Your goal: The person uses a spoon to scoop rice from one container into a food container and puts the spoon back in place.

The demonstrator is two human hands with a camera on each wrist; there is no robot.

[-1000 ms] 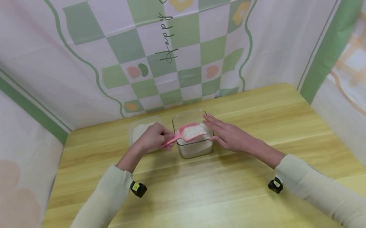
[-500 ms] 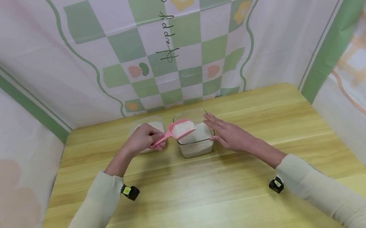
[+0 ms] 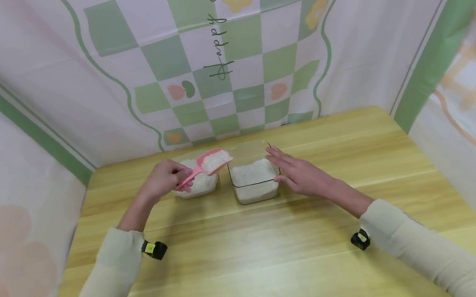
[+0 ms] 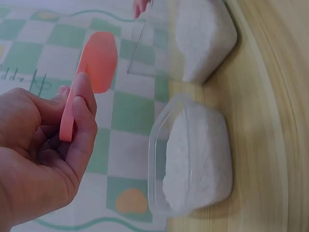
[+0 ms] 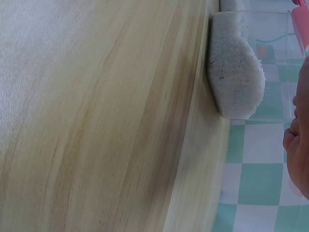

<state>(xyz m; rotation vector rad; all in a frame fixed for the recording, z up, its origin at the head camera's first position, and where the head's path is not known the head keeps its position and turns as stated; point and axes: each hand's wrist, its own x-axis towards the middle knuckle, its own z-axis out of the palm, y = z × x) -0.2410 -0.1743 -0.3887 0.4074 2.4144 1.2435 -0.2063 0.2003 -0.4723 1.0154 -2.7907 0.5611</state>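
My left hand [image 3: 162,178] pinches the handle of a pink scoop [image 3: 197,168] between thumb and fingers. A heap of white grains that looks like rice [image 3: 215,160] lies in the scoop bowl. The scoop hangs above a low clear plastic tub [image 4: 190,159] of the same rice. To the right stands a taller clear square container [image 3: 257,192], partly filled with rice [image 5: 236,67]. At that container's right rim, my right hand [image 3: 301,172] lies with fingers straight; whether it presses is hard to tell.
Both containers stand near the back of a wooden table [image 3: 257,261]. Behind the table hangs a patterned cloth [image 3: 222,56], with more cloth at both sides. A small black camera sits on each wrist.
My left hand has moved left with the loaded scoop, from over the square container to over the plastic tub. The right hand keeps its place.
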